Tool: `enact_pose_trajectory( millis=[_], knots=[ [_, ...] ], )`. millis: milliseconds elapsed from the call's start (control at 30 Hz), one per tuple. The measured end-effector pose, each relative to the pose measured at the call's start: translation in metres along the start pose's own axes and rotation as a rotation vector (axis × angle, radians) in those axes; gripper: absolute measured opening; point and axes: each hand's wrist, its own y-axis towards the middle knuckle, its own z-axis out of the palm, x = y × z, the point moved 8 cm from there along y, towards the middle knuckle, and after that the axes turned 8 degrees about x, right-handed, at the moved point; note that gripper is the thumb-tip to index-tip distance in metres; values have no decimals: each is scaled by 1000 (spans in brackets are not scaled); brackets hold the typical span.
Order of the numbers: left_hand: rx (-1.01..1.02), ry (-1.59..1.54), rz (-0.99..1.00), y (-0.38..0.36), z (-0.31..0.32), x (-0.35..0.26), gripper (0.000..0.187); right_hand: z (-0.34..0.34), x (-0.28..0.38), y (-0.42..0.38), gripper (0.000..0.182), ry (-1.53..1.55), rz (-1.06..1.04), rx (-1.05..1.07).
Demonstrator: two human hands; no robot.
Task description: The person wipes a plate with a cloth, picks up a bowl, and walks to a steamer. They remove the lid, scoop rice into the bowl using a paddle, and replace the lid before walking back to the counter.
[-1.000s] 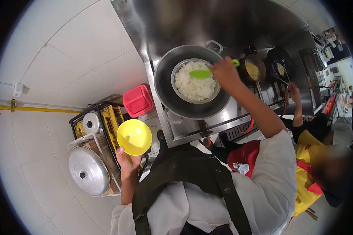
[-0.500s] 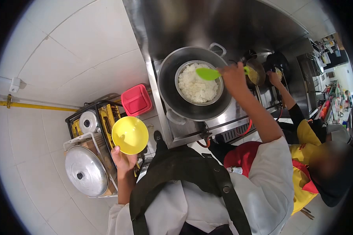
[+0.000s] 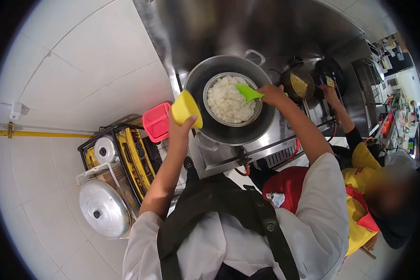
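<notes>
My left hand (image 3: pixel 179 129) grips a yellow bowl (image 3: pixel 185 110), tipped on its side at the left rim of a large grey pot (image 3: pixel 197 88). Inside that pot stands a smaller metal pot (image 3: pixel 206 103) heaped with white rice (image 3: pixel 228 100). A bright green spatula (image 3: pixel 248 92) is held in my right hand (image 3: pixel 272 95), its blade over the right side of the rice. The fingers of that hand wrap the handle and hide most of it.
The large pot sits on a steel stove (image 3: pixel 266 136). To its right, a co-worker's hand (image 3: pixel 330 95) is at a pan (image 3: pixel 299 86) with yellow food. A pink bin (image 3: pixel 156 122), a yellow-and-black rack (image 3: pixel 134 151) and a large pot lid (image 3: pixel 103 208) are at left.
My left hand has raised the yellow bowl toward the pot and turned it from facing up onto its side. The spatula has shifted slightly and its blade has turned.
</notes>
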Motion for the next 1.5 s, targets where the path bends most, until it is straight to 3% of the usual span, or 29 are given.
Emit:
enact_pose_trajectory(
  millis=[67,233,433,967,1067,1267,1367,1433,1500],
  knots=[
    [6,111,34,22,18,-4,67,4,-4,6,42,64,-7,44],
    [-10,382,63,58,34,11,77,0,0,4,40,1,-116,-110],
    [-1,413,100,61,36,42,77,2,5,-4,36,39,-149,-189],
    [41,156,17,37,11,-2,61,-1,4,-6,37,-133,-129,-222],
    [72,-15,22,37,6,11,55,-6,9,-12,37,-185,-102,-251],
    [169,-401,-71,-4,15,-11,54,-39,1,-52,33,-285,-77,-600],
    [309,-532,-150,-42,9,-11,57,-59,-3,-107,30,-68,31,-701],
    [289,-559,-277,-73,-7,1,55,-34,-25,-126,23,382,-117,-880],
    [198,-617,-431,-104,-36,36,46,13,-40,-140,18,838,11,-727]
  ],
)
